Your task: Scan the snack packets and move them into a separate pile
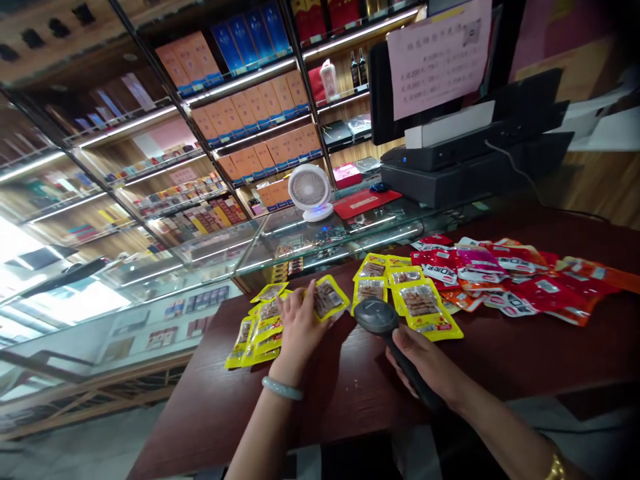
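Observation:
My right hand [425, 360] is wrapped round the handle of a black barcode scanner [377, 316], whose head points forward and left over the table. My left hand [303, 321], with a pale bangle at its wrist, grips the left edge of a yellow snack packet [331, 298] with a clear window; the thumb side is partly hidden. Left of this hand lies a loose pile of yellow packets [260, 340]. More yellow packets [423, 300] lie just beyond the scanner, their windows showing brown strips of food.
Red, pink and orange packets [530, 283] are heaped on the right of the dark table [200, 407]. Behind it runs a glass counter [260, 243] bearing a white fan [310, 190], a red mat [367, 204] and a black till [440, 167]. Stocked shelves line the wall.

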`<control>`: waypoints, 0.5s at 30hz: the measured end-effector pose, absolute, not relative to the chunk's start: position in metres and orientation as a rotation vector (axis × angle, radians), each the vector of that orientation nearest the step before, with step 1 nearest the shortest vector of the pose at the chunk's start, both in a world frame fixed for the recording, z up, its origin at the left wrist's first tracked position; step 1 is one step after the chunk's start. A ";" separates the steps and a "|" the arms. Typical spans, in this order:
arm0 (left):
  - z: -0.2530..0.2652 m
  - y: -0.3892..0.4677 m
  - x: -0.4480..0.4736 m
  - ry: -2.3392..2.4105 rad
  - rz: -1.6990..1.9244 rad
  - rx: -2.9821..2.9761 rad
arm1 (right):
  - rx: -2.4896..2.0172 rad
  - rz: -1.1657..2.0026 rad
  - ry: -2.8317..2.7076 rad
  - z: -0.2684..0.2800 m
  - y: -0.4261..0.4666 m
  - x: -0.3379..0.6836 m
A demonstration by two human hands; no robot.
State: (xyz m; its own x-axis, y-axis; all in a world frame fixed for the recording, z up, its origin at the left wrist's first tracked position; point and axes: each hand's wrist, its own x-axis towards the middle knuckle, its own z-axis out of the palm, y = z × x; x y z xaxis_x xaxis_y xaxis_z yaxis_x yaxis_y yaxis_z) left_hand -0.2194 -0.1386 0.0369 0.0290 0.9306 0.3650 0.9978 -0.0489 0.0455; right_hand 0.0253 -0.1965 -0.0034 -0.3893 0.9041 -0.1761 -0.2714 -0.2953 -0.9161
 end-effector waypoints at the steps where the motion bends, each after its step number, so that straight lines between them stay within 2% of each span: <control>1: 0.040 -0.137 -0.230 -2.061 -0.412 -1.981 | -0.930 1.794 -1.086 -0.005 -0.197 0.025; 5: 0.046 -0.130 -0.274 -2.340 -0.255 -1.601 | -0.940 1.784 -1.073 -0.011 -0.199 0.028; 9: 0.038 -0.125 -0.297 -2.518 -0.092 -1.594 | -0.945 1.777 -1.044 -0.013 -0.199 0.036; 15: 0.022 -0.118 -0.243 -2.167 -0.360 -1.671 | -0.982 1.762 -0.998 -0.010 -0.199 0.044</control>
